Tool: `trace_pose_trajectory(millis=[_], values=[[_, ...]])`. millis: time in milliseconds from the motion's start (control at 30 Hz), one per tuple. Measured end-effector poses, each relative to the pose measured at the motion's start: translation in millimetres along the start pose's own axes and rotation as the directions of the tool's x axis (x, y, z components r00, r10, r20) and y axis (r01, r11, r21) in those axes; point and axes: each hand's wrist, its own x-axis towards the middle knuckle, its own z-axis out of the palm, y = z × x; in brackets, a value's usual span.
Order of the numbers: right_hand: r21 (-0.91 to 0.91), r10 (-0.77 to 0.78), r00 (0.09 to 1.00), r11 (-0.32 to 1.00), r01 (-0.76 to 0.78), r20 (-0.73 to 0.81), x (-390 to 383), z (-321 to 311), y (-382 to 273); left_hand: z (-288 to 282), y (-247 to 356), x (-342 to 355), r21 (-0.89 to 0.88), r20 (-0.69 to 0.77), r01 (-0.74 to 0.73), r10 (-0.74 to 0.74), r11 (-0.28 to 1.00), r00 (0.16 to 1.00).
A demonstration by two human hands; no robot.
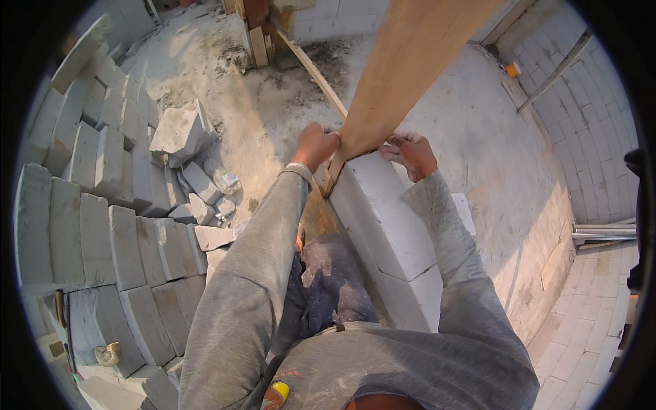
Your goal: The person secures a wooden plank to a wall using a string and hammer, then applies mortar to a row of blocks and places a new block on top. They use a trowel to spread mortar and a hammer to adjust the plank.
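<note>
Two bare hands at the base of a broad, light-brown wooden post (404, 72), seen from above. The post rises from the far end of a low row of smooth white rectangular blocks (385, 208), in which a joint separates two blocks. The left hand (316, 146) lies at the post's left edge, its fingers curled in toward the thumb; whether anything is pinched between them cannot be told. The right hand (411, 154) is at the post's right edge, above the far end of the row, its fingers bent and partly spread; their tips are partly hidden, so their hold on the post cannot be told. A narrow pale wooden batten (311, 70) slants from the upper left toward the post, just above the left hand. To the left stand stacked pale-grey blocks (96, 239), with angular broken block pieces (179, 133) beside them on the dusty grey floor (263, 130). To the right, a slender grey pole (555, 72) leans near a white block wall (584, 130).
</note>
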Motion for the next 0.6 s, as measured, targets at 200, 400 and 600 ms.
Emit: trace_pose_trajectory(millis=[200, 400, 600], values=[[0.101, 0.088, 0.995, 0.991, -0.083, -0.048, -6, 8, 9, -8, -2, -25, 0.131, 0.116, 0.208, -0.223, 0.969, 0.968], [0.066, 0.098, 0.995, 0.993, -0.099, 0.014, -22, 7, 24, -11, 23, -42, -0.092, 0.266, 0.365, -0.33, 0.927, 0.906], [0.138, 0.021, 0.997, 0.99, -0.03, 0.072, -29, 20, 31, -2, 24, -62, -0.208, 0.306, 0.477, -0.407, 0.854, 0.861]])
